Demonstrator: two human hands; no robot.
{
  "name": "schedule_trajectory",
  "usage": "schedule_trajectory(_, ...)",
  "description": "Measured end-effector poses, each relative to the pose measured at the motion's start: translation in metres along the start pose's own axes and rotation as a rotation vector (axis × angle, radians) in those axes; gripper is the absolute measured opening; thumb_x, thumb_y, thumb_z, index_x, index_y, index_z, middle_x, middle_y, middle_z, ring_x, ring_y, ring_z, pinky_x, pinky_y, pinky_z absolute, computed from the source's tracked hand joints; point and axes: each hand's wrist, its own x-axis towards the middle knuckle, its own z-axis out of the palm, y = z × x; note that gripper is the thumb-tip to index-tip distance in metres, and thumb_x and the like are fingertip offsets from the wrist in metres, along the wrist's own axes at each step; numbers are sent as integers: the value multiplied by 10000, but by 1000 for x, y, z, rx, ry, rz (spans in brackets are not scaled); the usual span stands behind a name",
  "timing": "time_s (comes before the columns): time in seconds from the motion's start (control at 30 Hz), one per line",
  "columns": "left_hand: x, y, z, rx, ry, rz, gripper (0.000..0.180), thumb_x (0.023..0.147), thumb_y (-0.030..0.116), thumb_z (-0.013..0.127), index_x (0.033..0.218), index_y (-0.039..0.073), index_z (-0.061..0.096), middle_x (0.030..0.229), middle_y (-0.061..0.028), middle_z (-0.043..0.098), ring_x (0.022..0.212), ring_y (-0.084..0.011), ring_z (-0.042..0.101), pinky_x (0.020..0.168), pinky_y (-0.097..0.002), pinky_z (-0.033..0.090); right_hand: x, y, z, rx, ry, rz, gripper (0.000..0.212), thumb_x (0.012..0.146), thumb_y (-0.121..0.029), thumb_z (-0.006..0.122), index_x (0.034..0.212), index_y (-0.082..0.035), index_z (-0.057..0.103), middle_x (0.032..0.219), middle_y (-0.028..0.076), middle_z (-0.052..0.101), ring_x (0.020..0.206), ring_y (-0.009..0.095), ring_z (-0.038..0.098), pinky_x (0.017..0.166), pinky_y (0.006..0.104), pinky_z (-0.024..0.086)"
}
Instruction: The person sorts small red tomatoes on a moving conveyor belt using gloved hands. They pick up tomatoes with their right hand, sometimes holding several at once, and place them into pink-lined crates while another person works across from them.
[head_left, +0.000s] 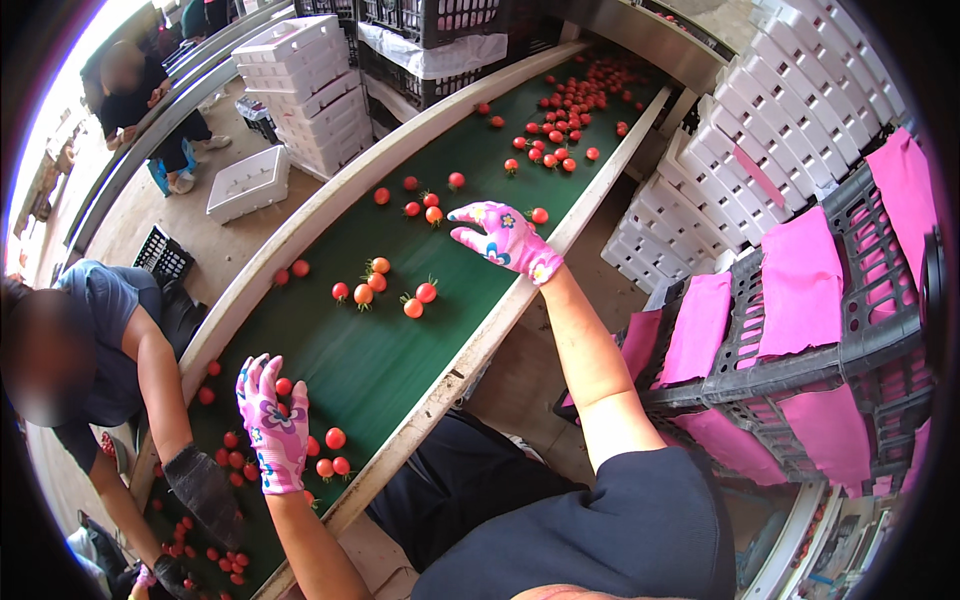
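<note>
Red and orange cherry tomatoes [363,296] lie scattered on a green conveyor belt [330,350], some with green stems. Both my hands wear pink flowered gloves. My left hand [272,425] is over the belt at the lower left, its fingers stretched and slightly apart, with a few tomatoes beside it and partly behind it. Farther up the belt, my right hand [500,238] reaches in from the right rail. Its thumb and fingers are parted toward an orange tomato [433,215], with a gap between. Another tomato [539,215] sits just beyond its knuckles. The palm sides are mostly hidden.
A dense cluster of tomatoes [590,90] lies up the belt. Across from me, a person's dark-gloved hand [203,490] is over the belt. White crates [770,130] and black crates with pink sheets [800,290] stand at right; more white crates [305,95] stand behind the far rail.
</note>
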Motion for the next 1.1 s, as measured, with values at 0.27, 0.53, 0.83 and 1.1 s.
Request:
schedule_trajectory(0.27,-1,1,-2,-18,18,12,442,769,14,719,1196,44,606,1266,-132,581,1271,-327,486,1085,-419,382,-1,-10,-8,4,5,23,310,863,-299,722,1089,-87,701,1055,116,712,1058,301,645,928,394,508)
schedule_trajectory(0.53,-3,-4,-2,-16,30,31,434,767,51,736,1181,55,603,1261,-136,580,1266,-345,485,1078,-445,382,5,-9,-14,3,330,-40,284,850,-116,716,1116,-20,689,1076,133,711,1002,272,676,903,335,521)
schedule_trajectory(0.83,-2,-13,-2,-3,114,49,401,788,57,735,1171,51,616,1224,-123,601,1216,-314,522,1055,-405,407,17,20,5,-491,8,541,894,851,-576,629,1538,-139,259,1568,168,259,1427,427,258,1179,507,186)
schedule_trajectory(1.1,-9,-28,-1,-61,186,-5,377,796,150,745,1149,72,638,1199,-123,619,1206,-331,528,1047,-420,408,15,0,14,392,-135,78,311,892,-223,704,1143,-40,683,1041,121,721,959,219,695,878,304,530)
